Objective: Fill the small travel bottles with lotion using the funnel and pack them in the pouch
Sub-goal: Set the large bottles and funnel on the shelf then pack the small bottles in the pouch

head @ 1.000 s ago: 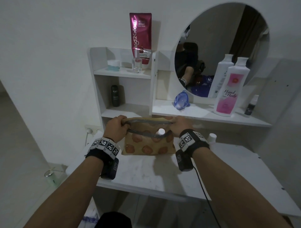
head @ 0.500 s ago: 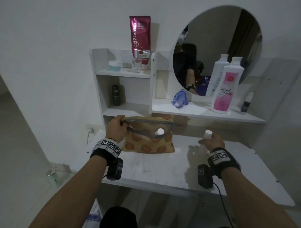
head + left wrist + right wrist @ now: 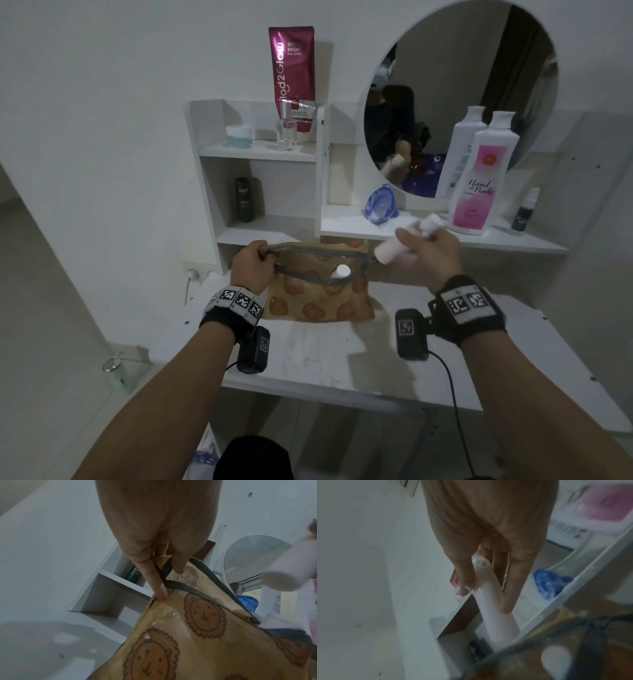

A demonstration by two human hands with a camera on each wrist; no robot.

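Observation:
A tan pouch (image 3: 318, 301) printed with orange lion faces stands on the white table (image 3: 342, 359), its grey-edged mouth held wide. My left hand (image 3: 251, 262) pinches the pouch's left rim (image 3: 163, 577) between thumb and finger. One small white travel bottle (image 3: 340, 271) stands inside the pouch, cap up (image 3: 556, 658). My right hand (image 3: 424, 250) grips a second small white travel bottle (image 3: 400, 245) tilted, base toward the pouch's right corner (image 3: 494, 608). The blue funnel (image 3: 380, 205) lies on the shelf under the mirror.
A tall pink-and-white lotion bottle (image 3: 479, 178) and a small dark spray bottle (image 3: 524, 212) stand on the right shelf (image 3: 513, 240). The left cubby holds a dark bottle (image 3: 244, 204), a jar (image 3: 239, 136), a clear bottle and a magenta tube (image 3: 291, 78).
My right hand left the pouch's right rim, took the second small bottle from the table at the right, and brought it up and leftward over the pouch. My left hand kept its hold.

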